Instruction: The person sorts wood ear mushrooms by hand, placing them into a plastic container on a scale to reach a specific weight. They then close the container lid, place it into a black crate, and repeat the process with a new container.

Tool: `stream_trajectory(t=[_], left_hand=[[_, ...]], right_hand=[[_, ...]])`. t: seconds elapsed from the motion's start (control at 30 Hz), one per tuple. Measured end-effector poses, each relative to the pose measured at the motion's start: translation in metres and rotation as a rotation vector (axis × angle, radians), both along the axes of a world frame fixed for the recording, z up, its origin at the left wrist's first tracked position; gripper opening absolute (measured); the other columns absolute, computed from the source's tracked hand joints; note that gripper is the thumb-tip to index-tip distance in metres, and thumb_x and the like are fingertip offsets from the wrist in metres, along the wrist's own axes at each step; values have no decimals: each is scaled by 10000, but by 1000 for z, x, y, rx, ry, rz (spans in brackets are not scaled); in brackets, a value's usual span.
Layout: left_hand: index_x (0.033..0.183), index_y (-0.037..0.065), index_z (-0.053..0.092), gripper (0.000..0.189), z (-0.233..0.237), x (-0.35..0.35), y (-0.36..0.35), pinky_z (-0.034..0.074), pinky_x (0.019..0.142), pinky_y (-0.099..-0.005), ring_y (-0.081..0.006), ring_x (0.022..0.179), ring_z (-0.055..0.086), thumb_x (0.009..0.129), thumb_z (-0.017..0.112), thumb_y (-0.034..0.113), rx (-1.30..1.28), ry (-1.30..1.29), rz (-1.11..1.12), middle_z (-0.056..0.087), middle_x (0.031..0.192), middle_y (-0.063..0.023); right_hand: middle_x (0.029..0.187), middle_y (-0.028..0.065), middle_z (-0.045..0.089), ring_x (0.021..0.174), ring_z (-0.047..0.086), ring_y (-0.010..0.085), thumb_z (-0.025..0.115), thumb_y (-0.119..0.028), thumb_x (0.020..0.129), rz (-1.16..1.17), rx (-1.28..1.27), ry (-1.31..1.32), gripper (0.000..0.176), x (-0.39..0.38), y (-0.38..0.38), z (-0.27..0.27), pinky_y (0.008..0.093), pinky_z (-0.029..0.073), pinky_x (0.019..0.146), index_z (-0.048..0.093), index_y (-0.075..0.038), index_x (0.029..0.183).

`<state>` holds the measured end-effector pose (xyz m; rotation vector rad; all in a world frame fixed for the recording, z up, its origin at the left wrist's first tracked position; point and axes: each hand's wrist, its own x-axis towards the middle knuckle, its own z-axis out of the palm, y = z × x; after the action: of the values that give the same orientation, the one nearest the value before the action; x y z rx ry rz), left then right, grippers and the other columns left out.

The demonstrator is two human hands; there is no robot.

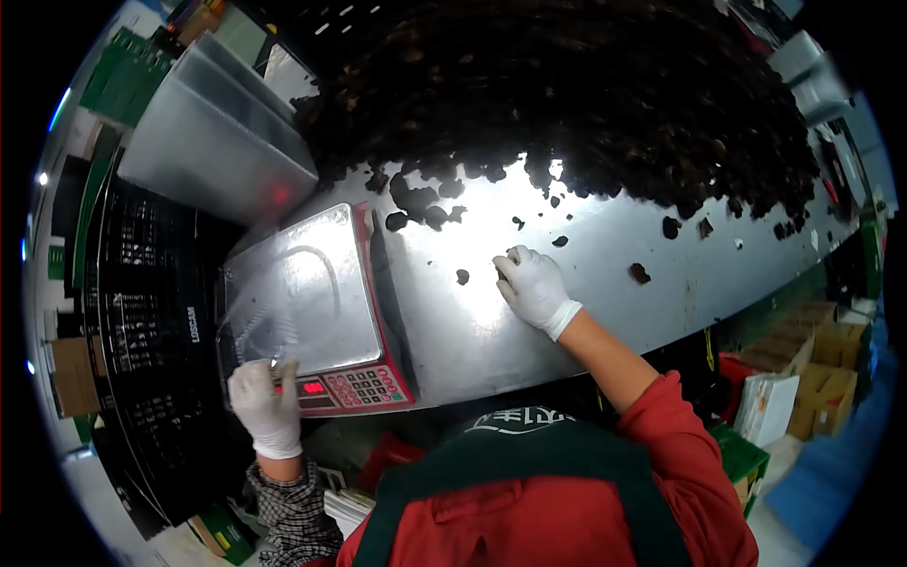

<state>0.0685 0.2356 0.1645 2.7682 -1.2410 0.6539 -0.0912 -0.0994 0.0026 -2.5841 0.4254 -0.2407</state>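
A metal table (453, 350) fills the middle of the view, seen from above. Across its far side spreads a wide heap of dark, irregular pieces (567, 104). A few loose dark pieces (641, 273) lie scattered on the bare metal nearer the person, some to the left of the right hand (537, 288) and some to its right. That hand, in a white glove, is low over the middle of the table, its fingers curled inward. Something small and dark shows at the fingertips, but I cannot tell whether it is gripped.

At the table's left end sits a red and silver scale (316, 293), with a keypad and a lit red display on its near edge. The left hand (265, 397), also gloved in white, is at the scale's near left corner. Its fingers are pinched together on what looks like a clear plastic bag (260, 317), which stretches away over the left part of the scale.

Beyond the scale, at the far left, stands a large translucent container (217, 132) with a red glow on it. Left of the scale are black crates (142, 331) marked LOSCAM. Cardboard boxes (827, 378) are at the right, past the table's near edge.
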Motion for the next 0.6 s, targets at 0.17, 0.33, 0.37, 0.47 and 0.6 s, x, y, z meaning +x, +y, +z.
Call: stream_trajectory(t=[0.17,0.33,0.37,0.47,0.6], left_hand=[[1144,29,569,509,-9,-50,-38,414,948,-410,-345,1121,506,704,795,150,-32,141,89,552,1152,-172],[1370,-28,402,746,-32,-101,-129,327,1075,-447,-386,1302,385,766,758,228,-196,648,-307,361,1426,-246],[1401,-38,352,773,-59,-105,-146,307,1085,-467,-404,1318,358,795,733,254,-192,778,-327,311,1457,-264],[1463,-41,210,832,-151,-94,-179,181,1135,-504,-450,1391,192,875,609,391,-275,649,-101,198,1496,-307],[1429,-109,206,905,-193,-66,-205,108,1158,-517,-463,1398,159,843,631,435,-110,545,30,197,1487,-321]], right_hand=[[986,129,585,898,589,302,653,-140,778,40,62,-37,320,-10,-9,6,401,493,781,604,-84,1090],[1167,155,552,1082,538,321,651,-171,795,-55,-84,-198,378,-61,-57,23,436,445,920,585,-60,1149],[1181,180,542,1139,501,345,658,-164,795,-166,-14,-182,405,-77,-70,23,468,402,981,571,-45,1172],[1296,252,466,1240,421,409,659,-185,809,-326,-209,-114,567,-132,-104,12,502,326,1062,458,26,1295],[1388,304,379,1323,339,445,676,-318,808,-307,-302,147,782,-155,-110,-17,534,237,1120,323,61,1395]])
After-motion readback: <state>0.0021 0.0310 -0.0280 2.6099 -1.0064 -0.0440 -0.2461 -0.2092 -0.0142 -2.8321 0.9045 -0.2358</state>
